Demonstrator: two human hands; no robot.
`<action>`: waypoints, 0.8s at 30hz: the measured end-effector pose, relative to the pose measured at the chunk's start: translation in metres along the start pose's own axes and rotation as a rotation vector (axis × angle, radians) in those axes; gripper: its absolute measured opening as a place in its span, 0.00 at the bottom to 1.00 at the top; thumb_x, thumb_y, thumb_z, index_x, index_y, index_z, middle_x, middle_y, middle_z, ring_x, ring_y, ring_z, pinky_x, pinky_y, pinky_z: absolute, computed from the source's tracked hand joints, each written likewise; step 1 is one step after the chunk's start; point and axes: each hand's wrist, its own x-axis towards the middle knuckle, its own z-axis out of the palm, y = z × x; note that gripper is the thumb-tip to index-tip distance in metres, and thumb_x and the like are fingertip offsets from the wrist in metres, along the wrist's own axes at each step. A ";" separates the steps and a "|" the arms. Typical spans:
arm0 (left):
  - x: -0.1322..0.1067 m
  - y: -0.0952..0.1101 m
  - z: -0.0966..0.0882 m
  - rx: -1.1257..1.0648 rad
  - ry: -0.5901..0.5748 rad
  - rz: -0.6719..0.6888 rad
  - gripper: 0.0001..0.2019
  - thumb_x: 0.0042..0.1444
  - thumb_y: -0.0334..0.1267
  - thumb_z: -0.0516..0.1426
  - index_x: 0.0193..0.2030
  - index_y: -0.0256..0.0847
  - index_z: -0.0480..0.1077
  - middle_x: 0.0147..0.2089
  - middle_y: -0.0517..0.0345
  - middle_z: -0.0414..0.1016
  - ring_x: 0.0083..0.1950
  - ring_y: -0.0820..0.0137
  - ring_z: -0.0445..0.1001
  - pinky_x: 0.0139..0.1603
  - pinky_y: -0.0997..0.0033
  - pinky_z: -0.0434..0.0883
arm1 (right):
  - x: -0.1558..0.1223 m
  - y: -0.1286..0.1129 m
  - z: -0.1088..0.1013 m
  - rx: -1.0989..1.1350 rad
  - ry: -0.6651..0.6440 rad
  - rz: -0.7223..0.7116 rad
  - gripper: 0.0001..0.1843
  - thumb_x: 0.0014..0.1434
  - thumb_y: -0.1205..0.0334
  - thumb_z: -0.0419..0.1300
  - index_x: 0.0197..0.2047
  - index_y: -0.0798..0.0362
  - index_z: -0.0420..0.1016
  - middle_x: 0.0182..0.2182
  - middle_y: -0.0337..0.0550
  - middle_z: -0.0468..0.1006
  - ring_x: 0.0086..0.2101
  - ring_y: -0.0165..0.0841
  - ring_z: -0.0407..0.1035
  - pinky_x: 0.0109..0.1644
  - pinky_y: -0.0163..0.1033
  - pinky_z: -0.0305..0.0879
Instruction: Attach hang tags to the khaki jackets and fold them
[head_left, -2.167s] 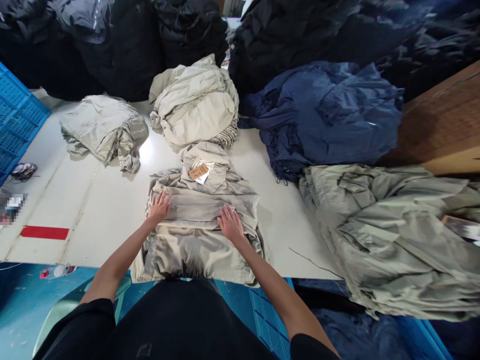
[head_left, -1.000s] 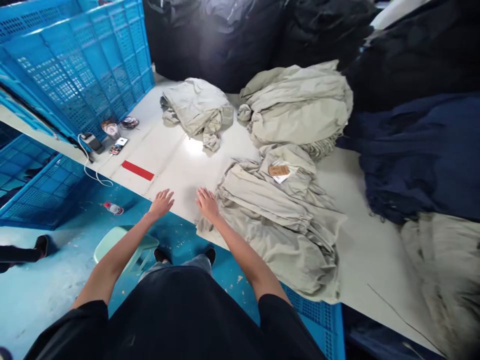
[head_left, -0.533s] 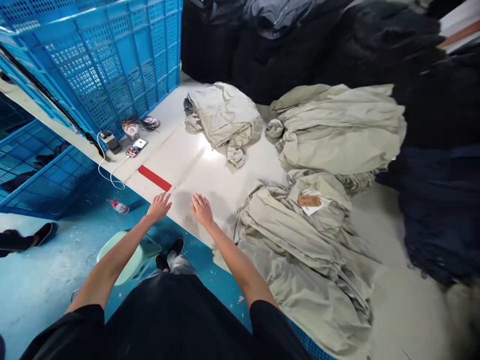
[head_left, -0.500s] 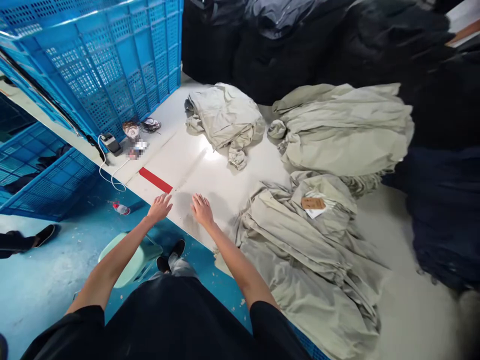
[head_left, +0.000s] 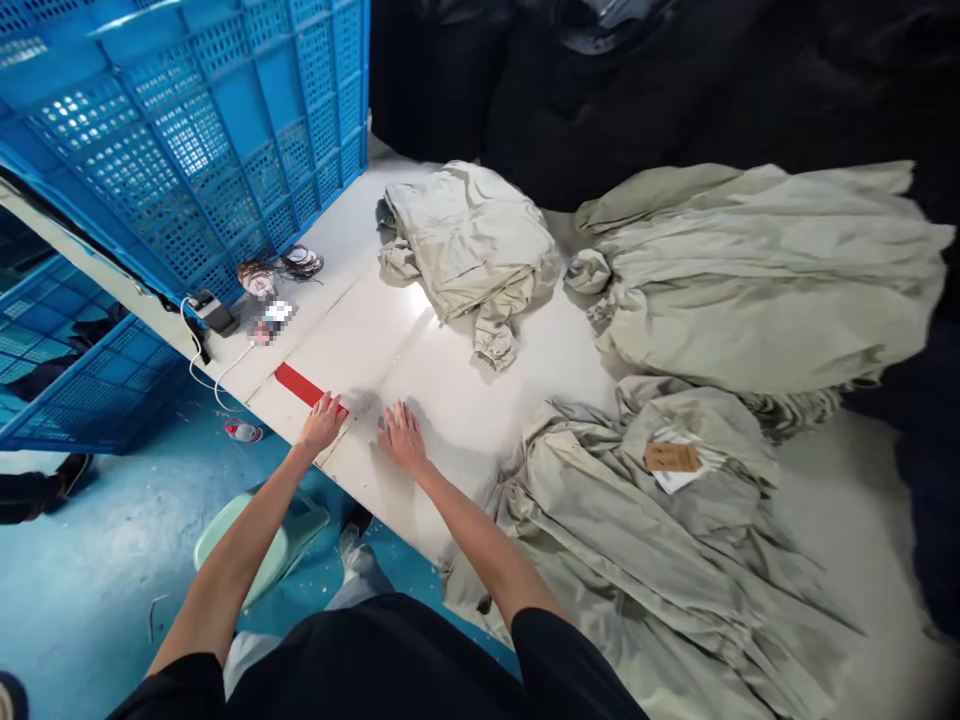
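My left hand (head_left: 322, 424) is at the table's front edge, fingers stretched out over the end of a red strip (head_left: 300, 385); nothing is in it. To its right, my right hand (head_left: 402, 437) lies with spread fingers on or just above the white table (head_left: 360, 350), also holding nothing. Right of my right arm, a crumpled beige-green garment (head_left: 600, 520) is spread out, with a brown and white tag (head_left: 673, 460) on it. Farther back sits a bundled pale garment (head_left: 480, 240). Beside that is a thick stack of similar garments (head_left: 772, 270).
A tall blue plastic crate (head_left: 247, 130) stands on the table at the left. Near it are a black adapter (head_left: 216, 314) with white cables and some dark cords (head_left: 301, 262). Black bags or cloth (head_left: 637, 110) line the back. A green stool (head_left: 262, 540) and a bottle (head_left: 244, 430) are below.
My body and view have come closer to the table. Both hands have moved a little farther onto it, the left reaching the red strip. The garments lie as before.
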 end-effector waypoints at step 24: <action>0.032 -0.160 -0.054 0.019 -0.006 0.141 0.25 0.69 0.47 0.44 0.68 0.39 0.59 0.71 0.41 0.56 0.68 0.56 0.63 0.63 0.54 0.67 | 0.078 -0.124 0.022 -0.015 0.191 0.101 0.30 0.70 0.50 0.44 0.69 0.57 0.61 0.69 0.55 0.57 0.68 0.47 0.49 0.69 0.54 0.47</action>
